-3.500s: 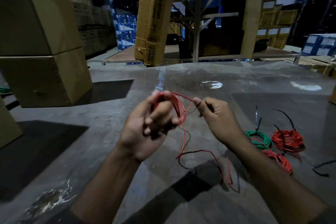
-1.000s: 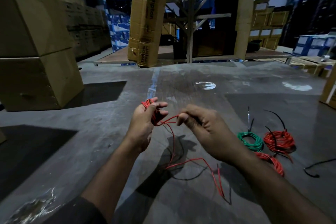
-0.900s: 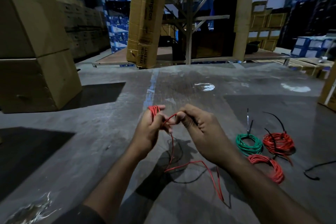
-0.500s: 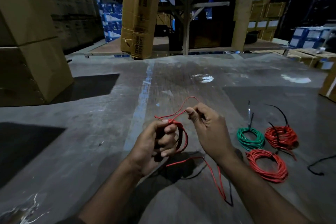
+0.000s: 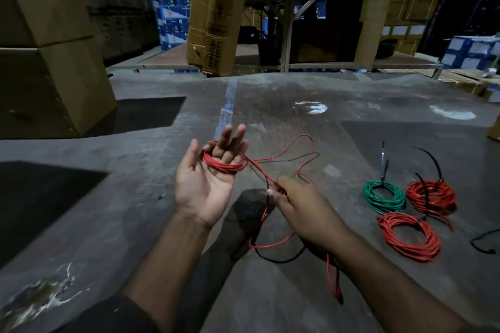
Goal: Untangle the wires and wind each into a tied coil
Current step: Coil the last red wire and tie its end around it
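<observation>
My left hand is palm up with straight fingers, and several turns of a thin red wire are wound around those fingers. From the turns the wire runs right and down to my right hand, which pinches it between thumb and fingertips. A loose loop of the same wire arcs beyond my right hand, and its tail trails on the floor below my right wrist. On the floor at the right lie a green coil and two red coils.
Black ties stick out of the far coils, and a loose black tie lies at the right edge. Stacked cardboard boxes stand at the left. A tall carton and metal racking stand behind on the grey concrete floor.
My left hand has opened from a curled grip to a flat palm with the red turns still around its fingers. My right hand dropped lower and nearer, still pinching the wire.
</observation>
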Tool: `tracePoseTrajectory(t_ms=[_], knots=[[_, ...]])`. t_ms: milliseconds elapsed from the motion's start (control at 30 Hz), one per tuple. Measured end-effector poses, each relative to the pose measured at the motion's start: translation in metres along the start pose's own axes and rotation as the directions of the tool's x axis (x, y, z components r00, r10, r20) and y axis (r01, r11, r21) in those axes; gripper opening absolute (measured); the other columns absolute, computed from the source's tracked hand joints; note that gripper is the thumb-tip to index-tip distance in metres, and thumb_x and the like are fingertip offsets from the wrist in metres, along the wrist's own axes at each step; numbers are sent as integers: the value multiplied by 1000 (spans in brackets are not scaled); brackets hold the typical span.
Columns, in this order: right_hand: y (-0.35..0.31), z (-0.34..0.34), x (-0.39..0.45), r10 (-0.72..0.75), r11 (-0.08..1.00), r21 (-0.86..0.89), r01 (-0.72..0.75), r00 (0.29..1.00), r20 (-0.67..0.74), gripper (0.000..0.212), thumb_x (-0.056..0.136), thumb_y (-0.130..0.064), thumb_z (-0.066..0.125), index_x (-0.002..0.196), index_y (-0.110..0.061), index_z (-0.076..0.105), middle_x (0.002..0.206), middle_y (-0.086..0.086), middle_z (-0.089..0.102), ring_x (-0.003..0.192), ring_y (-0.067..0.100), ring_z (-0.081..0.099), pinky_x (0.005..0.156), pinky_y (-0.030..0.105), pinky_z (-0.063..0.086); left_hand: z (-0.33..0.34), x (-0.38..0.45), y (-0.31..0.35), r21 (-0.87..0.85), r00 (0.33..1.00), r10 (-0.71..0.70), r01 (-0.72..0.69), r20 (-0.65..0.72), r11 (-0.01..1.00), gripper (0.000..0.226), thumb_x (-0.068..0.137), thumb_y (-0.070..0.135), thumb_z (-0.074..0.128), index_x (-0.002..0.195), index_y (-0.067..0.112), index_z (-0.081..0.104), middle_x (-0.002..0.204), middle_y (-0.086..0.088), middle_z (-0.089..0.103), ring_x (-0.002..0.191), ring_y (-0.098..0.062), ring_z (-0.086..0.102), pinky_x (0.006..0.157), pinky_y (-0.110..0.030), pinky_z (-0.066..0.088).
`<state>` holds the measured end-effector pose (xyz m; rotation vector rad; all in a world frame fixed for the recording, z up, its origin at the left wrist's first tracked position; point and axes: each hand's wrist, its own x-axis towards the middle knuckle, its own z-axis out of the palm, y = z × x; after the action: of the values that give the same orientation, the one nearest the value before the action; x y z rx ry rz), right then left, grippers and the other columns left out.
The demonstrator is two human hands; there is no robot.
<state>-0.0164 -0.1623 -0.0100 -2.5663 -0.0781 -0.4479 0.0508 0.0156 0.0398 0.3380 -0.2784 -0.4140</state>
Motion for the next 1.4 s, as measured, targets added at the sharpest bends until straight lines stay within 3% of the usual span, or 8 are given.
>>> tracePoseTrajectory(t_ms=[267,400,533,733,900,1100,1267,1400], knots=[[-18,-6,-10,-309,885,-319,340,940,144,15,96,-44,49,103,-30,48,102,-5,65,97,23,63,70,36,44,4,-4,-6,383,995,71,-94,75,919,68,97,68,22,126,15,53,140,-18,58,138,-25,46,123,-38,18],[-26,-7,-10,-445,885,-172,432,895,-39,10,92,-31,57,99,-26,53,90,-5,62,84,19,60,66,33,45,-5,-2,-11,880,979,183,-166,92,446,81,88,75,14,122,23,66,134,0,64,132,-6,50,116,-29,23],[-26,-15,-6,-343,935,-26,354,882,-322,20,96,-33,53,102,-17,63,87,-2,59,78,20,60,64,39,47,-12,-5,-18,983,985,75,-163,157,81,81,89,76,26,92,-1,53,73,-6,65,65,-15,61,66,-30,47],[-9,-22,6,-141,960,171,220,913,-383,29,99,-42,48,90,-18,62,77,-6,59,70,15,57,61,43,47,1,-14,-27,940,983,-170,0,61,340,62,92,68,33,72,18,65,75,-16,48,53,-17,47,54,-25,36],[0,-18,7,-29,973,208,102,944,-329,37,102,-50,33,91,-23,56,66,-1,57,63,21,55,59,46,46,2,-14,-26,595,927,-366,249,83,764,25,96,28,48,80,11,55,50,7,29,31,-2,23,52,-22,35],[12,-3,6,29,1000,-6,-30,993,-112,38,101,-49,30,92,-20,52,74,6,62,74,34,61,65,48,50,-9,0,-12,144,972,-219,205,89,968,29,102,17,35,82,10,55,59,7,47,30,-7,36,58,-18,45],[7,3,2,-57,977,-198,73,995,88,31,99,-51,37,92,-25,54,83,-3,66,85,23,65,65,37,48,-13,10,4,-81,996,-25,19,-82,997,33,98,8,39,83,-1,67,77,-8,73,65,-14,71,79,-33,61],[3,3,-4,-202,903,-350,249,965,164,35,95,-58,39,103,-29,56,99,-5,68,97,21,64,73,37,50,-14,12,15,33,987,93,-90,-131,995,40,107,23,25,85,8,55,116,-22,70,112,-35,67,113,-44,37]])
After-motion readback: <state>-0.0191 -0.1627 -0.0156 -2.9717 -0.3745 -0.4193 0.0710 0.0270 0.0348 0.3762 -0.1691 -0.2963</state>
